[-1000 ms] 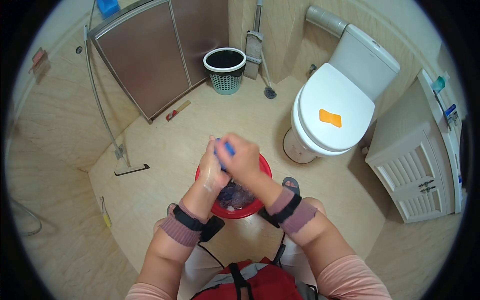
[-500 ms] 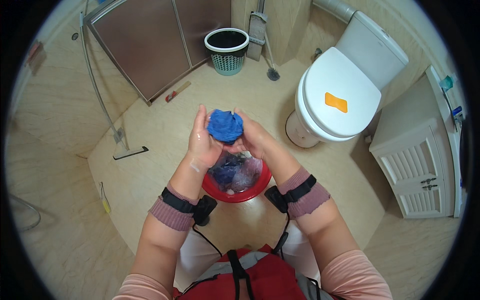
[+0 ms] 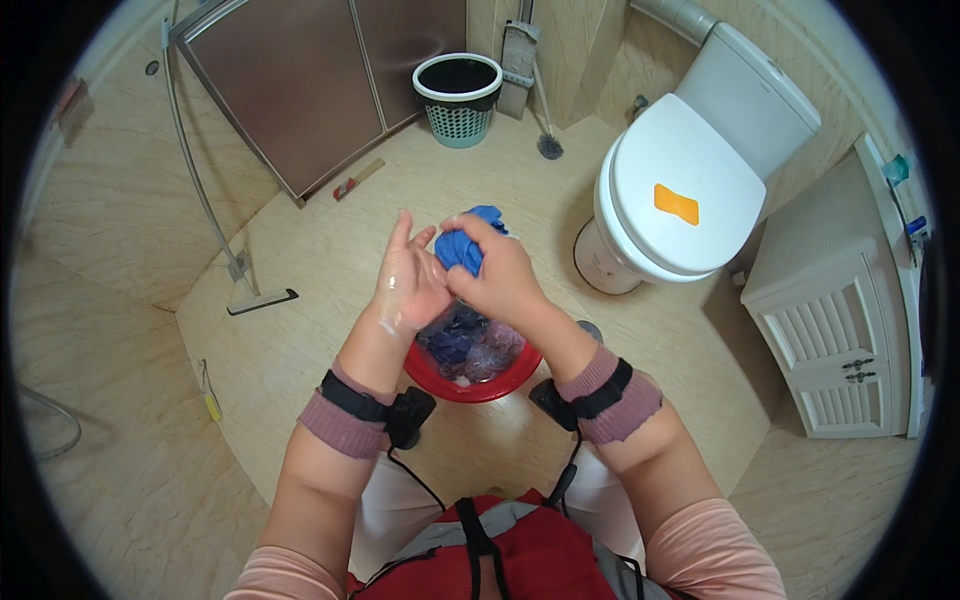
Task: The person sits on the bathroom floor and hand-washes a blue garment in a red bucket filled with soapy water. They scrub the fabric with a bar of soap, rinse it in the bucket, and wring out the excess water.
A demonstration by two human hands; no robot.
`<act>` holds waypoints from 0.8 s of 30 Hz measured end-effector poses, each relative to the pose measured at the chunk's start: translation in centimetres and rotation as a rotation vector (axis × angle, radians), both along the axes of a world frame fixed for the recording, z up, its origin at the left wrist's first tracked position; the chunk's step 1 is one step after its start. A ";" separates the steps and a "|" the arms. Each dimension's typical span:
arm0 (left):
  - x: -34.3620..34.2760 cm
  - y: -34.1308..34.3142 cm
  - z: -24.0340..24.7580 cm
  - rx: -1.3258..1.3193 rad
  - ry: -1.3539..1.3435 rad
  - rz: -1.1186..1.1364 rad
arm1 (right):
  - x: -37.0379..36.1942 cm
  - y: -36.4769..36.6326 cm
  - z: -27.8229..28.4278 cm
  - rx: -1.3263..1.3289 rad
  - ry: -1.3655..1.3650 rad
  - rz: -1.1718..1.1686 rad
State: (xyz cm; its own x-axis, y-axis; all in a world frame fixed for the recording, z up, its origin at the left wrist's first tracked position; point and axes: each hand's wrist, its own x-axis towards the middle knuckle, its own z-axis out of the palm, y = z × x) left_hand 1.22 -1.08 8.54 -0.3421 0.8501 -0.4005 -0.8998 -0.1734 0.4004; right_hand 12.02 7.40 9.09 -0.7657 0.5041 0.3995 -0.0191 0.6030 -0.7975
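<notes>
A bunched blue cloth [image 3: 458, 252] is gripped in my right hand [image 3: 502, 280], whose fingers curl over it while one end sticks out beyond the knuckles. My left hand [image 3: 408, 285] lies palm up beside it, wet, fingers stretched and thumb apart; its fingertips are close to the cloth. Whether they touch it, I cannot tell. Below both hands, a red basin [image 3: 478, 394] stands on the floor. Dark blue laundry [image 3: 455, 338] and pale purple laundry [image 3: 495, 350] lie in the basin, its far part hidden by my hands.
At the right are a white toilet [image 3: 690, 180] with its lid down and a white louvred cabinet [image 3: 815, 320]. A green basket [image 3: 458, 120] and a toilet brush [image 3: 549, 146] stand at the back. On the left, a floor squeegee [image 3: 262, 301] leans by the wall.
My right hand has turned over and closed around the blue cloth, which both hands cupped before. The cloth has shifted right, off my left palm, and my left hand has opened out.
</notes>
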 end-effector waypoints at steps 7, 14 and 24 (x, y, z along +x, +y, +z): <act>-0.3 -1.0 0.8 0.218 -0.093 -0.126 | 1.5 -3.4 2.2 0.419 0.090 0.077; -1.0 0.0 -4.7 0.083 -0.039 0.034 | 1.3 -5.6 2.0 0.467 0.108 0.122; 0.6 0.4 -4.0 -0.001 0.039 -0.005 | 1.0 -4.6 1.2 0.353 0.104 -0.120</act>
